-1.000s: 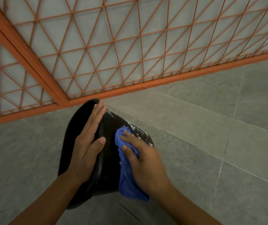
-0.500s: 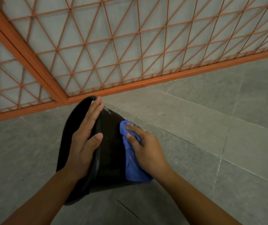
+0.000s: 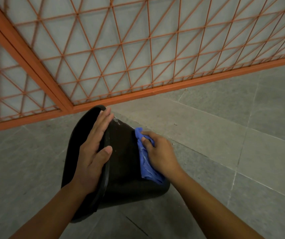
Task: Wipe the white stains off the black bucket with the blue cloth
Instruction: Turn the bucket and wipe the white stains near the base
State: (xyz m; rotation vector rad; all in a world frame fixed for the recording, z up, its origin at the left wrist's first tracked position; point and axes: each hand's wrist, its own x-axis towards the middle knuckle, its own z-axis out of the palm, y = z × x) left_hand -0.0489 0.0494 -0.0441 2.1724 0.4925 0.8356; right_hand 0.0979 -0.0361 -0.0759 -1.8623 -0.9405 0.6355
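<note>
The black bucket (image 3: 122,163) lies tipped on its side on the grey floor, its mouth turned left. My left hand (image 3: 93,152) rests flat across the rim with fingers stretched out, holding the bucket steady. My right hand (image 3: 160,156) grips the crumpled blue cloth (image 3: 145,159) and presses it against the bucket's right side wall. A few faint white specks (image 3: 115,120) show near the far edge by my left fingertips. The wall under the cloth is hidden.
An orange metal lattice fence (image 3: 138,54) runs along the back, its bottom rail just beyond the bucket. Grey floor tiles (image 3: 224,135) with pale joints spread to the right and front.
My right hand has slid the blue cloth from the middle of the bucket's wall out to its right edge. The white stains that showed there are now covered or gone. The left hand stayed put.
</note>
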